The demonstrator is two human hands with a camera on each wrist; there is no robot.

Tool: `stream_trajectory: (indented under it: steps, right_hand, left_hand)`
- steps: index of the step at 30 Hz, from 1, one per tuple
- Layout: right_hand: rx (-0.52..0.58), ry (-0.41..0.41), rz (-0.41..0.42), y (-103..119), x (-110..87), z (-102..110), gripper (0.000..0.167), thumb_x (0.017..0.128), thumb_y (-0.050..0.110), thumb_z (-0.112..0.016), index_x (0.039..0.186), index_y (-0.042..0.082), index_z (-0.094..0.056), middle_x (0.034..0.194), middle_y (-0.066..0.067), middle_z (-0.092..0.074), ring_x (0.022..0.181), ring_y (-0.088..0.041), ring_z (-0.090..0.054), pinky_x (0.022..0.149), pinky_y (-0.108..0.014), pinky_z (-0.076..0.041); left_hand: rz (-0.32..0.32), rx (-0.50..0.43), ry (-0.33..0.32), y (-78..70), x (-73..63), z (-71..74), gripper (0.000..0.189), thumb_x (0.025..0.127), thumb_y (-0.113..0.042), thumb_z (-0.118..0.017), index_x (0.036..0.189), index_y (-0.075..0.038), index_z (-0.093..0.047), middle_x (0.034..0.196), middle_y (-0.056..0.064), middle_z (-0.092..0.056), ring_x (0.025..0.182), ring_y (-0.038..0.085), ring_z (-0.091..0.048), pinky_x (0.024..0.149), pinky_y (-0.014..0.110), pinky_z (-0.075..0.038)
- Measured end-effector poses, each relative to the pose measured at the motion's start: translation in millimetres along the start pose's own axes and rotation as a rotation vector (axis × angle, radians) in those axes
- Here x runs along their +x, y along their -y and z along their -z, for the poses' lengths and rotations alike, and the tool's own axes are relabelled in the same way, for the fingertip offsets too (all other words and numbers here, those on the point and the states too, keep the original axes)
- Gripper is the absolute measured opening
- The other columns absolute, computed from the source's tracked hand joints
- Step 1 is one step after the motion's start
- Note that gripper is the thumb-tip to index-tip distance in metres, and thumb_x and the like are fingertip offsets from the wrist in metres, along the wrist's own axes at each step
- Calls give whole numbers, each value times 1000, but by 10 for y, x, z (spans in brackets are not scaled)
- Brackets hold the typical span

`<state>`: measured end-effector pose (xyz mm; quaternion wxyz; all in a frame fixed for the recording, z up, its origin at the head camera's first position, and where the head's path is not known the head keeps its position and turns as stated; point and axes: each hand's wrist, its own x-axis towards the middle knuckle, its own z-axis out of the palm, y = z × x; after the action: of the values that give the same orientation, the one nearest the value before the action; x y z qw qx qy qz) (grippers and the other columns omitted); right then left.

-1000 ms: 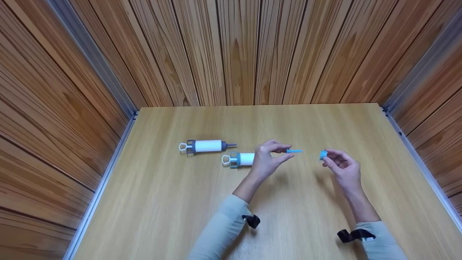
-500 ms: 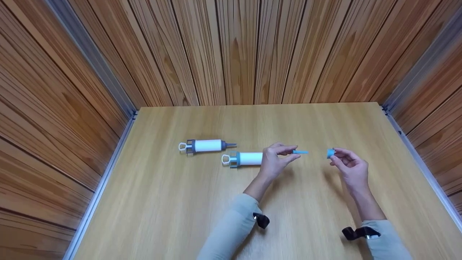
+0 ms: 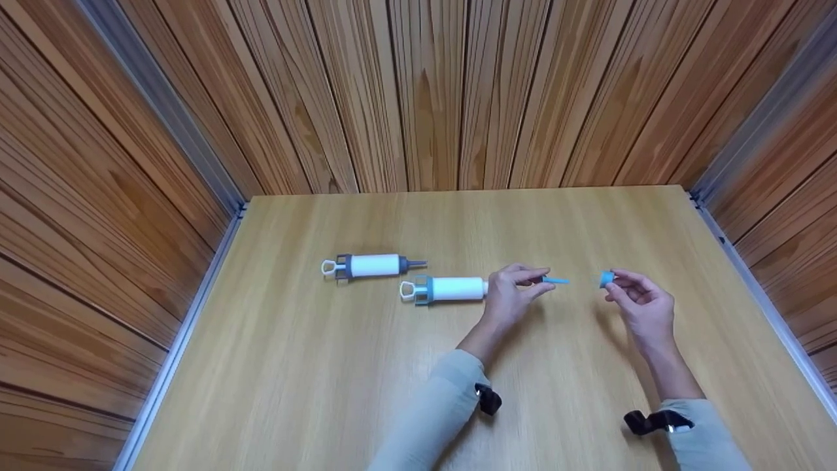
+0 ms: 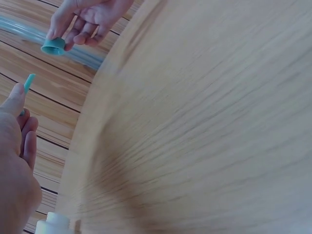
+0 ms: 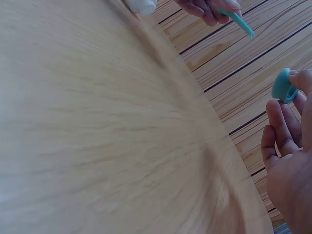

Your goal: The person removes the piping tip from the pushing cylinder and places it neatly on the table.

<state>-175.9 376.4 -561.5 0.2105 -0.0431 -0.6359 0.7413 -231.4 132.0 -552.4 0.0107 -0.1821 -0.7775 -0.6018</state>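
Between thumb and fingertips my left hand (image 3: 510,297) pinches a thin blue nozzle (image 3: 556,280), its narrow end pointing right. My right hand (image 3: 644,311) pinches a short blue ring-shaped cap (image 3: 607,279) by its edge, above the table. A gap separates the nozzle and the cap. In the left wrist view the cap (image 4: 53,47) shows a hollow open side. Partly behind my left hand lies a white syringe-like tube (image 3: 458,288) with a blue collar and a white loop handle; its bare white neck (image 4: 57,219) shows in the left wrist view.
A second white tube (image 3: 375,265) with a dark grey-blue collar, nozzle and loop handle lies farther back and left. Wooden panel walls (image 3: 425,98) and metal rails (image 3: 186,320) border the wooden table (image 3: 281,392). Black straps (image 3: 647,422) are on both sleeves.
Both hands have moved to the right, still pinching the nozzle and the cap. More of the blue-collared tube has come into sight from behind my left hand.
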Motion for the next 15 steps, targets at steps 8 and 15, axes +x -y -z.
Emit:
stream_trajectory:
  steps: [8, 15]
  right_hand:
    - [-69, -20, -11, -29, 5, 78, 23, 99, -15, -75, 121, -12, -76, 95, 5, -83, 78, -10, -77, 71, -18, -63]
    - [-111, 7, -38, -55, 16, 129, 25, 99, -13, -77, 123, -11, -76, 96, 6, -82, 79, -10, -77, 72, -20, -64]
  left_hand:
    - [23, 22, 8, 36, 62, -127, 32, 95, -19, -92, 126, -12, -87, 119, 7, -86, 99, -2, -72, 91, 14, -61]
    - [73, 26, -4, 99, 84, -174, 30, 96, -19, -91, 125, -13, -87, 120, 5, -86, 101, 0, -74, 91, 12, -59]
